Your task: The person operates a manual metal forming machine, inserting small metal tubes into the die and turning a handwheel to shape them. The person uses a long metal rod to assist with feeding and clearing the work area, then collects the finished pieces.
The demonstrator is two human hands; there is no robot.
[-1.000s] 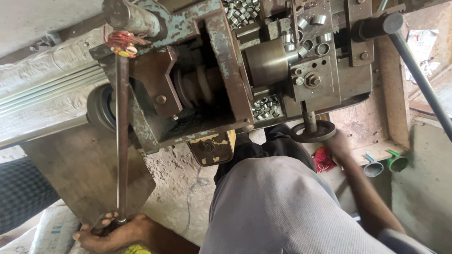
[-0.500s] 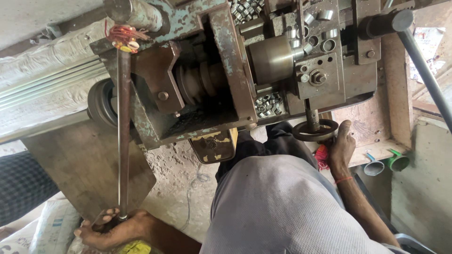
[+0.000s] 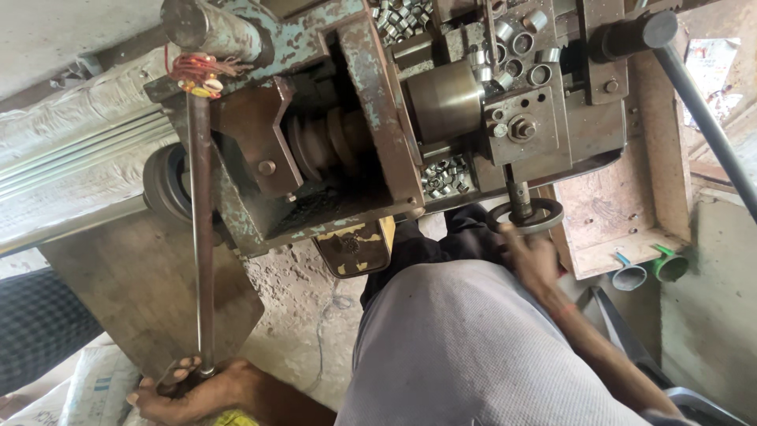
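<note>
The left hand [image 3: 193, 386] is wrapped around the long rod's [image 3: 202, 237] bottom end. The right hand [image 3: 536, 256], blurry, touches the small handwheel [image 3: 527, 215]; its grip is unclear.

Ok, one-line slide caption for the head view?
Left hand grips long steel lever rod; right hand turns small round handwheel under worn teal lathe.

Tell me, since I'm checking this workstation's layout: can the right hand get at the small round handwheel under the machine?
Probably yes: the right hand is already up at the handwheel, seemingly touching its rim, with nothing between them.
</note>
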